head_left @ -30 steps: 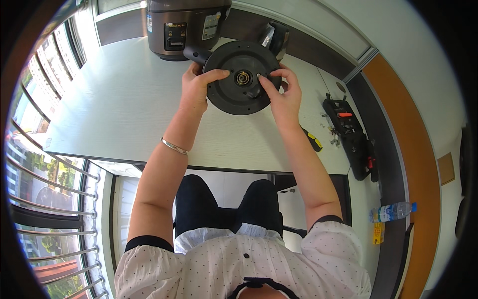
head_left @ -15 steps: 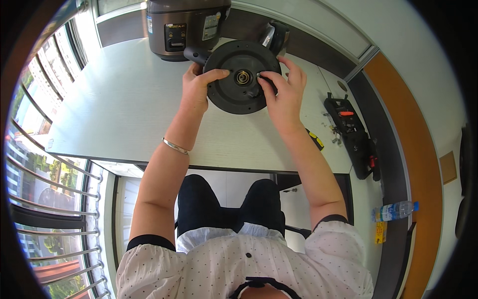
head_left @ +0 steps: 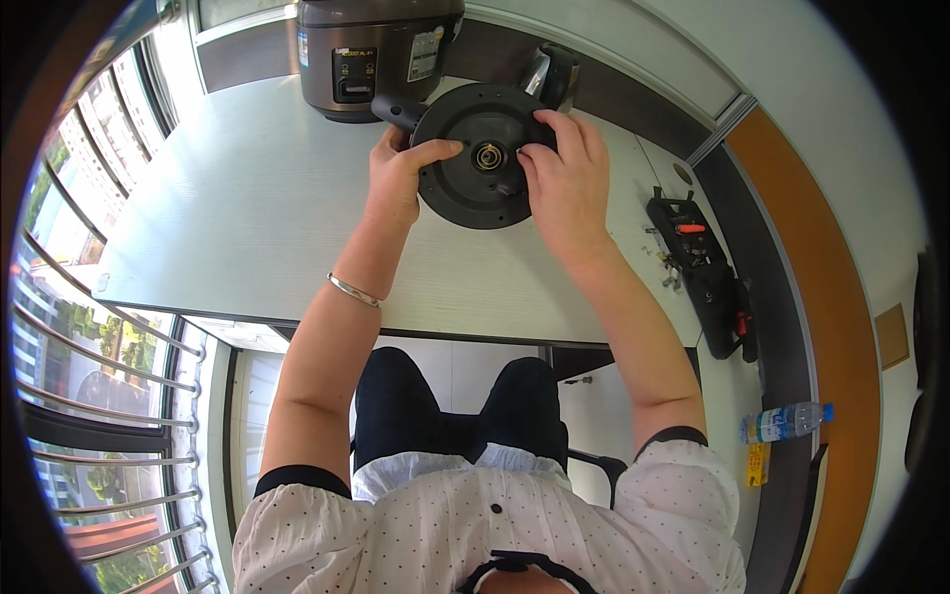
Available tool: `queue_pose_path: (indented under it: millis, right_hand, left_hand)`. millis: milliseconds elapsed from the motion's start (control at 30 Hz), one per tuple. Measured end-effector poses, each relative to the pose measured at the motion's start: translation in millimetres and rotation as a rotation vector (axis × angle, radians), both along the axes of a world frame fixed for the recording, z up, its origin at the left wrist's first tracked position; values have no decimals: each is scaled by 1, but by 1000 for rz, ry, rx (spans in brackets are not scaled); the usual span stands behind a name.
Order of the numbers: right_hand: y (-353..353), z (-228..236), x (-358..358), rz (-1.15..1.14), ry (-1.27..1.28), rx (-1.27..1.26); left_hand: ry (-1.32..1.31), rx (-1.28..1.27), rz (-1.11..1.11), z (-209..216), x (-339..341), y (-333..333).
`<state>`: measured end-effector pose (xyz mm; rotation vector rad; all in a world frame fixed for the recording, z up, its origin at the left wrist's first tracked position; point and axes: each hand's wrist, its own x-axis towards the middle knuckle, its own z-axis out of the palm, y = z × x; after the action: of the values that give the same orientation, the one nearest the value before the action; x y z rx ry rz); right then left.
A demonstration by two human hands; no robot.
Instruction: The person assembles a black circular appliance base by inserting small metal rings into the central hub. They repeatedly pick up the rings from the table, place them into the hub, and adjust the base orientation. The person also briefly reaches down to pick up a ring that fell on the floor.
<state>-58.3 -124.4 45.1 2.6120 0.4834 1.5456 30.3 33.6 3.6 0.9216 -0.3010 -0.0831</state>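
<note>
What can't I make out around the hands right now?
All in the head view:
Left hand: most fingers hidden behind the black disc.
Black disc: far side faces away.
Right hand: any pinched piece too small to tell.
Cooker: top cut off by the upper edge.
Loose bits beside the tool case: too small.

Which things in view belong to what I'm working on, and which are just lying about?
In the job:
black round base, gripped by the left hand, right hand at its face
tool case and small metal bits, probably

Apparently just lying about:
rice cooker
water bottle
yellow packet
</note>
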Motion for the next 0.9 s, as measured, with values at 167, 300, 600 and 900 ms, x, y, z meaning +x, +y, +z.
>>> queue_pose_path:
  millis: [167, 300, 600, 900]
  right_hand:
    - [-2, -2, 2, 31, -12, 15]
    - [-5, -3, 3, 55, -2, 4]
    - [-4, 5, 2, 36, 36, -39]
    - [-4, 5, 3, 41, 53, -22]
  left_hand:
    - [-9, -15, 7, -1, 0, -1]
    - [-16, -16, 2, -1, 1, 0]
    - [-22, -4, 4, -3, 1, -1]
    - [-28, 11, -3, -1, 0, 0]
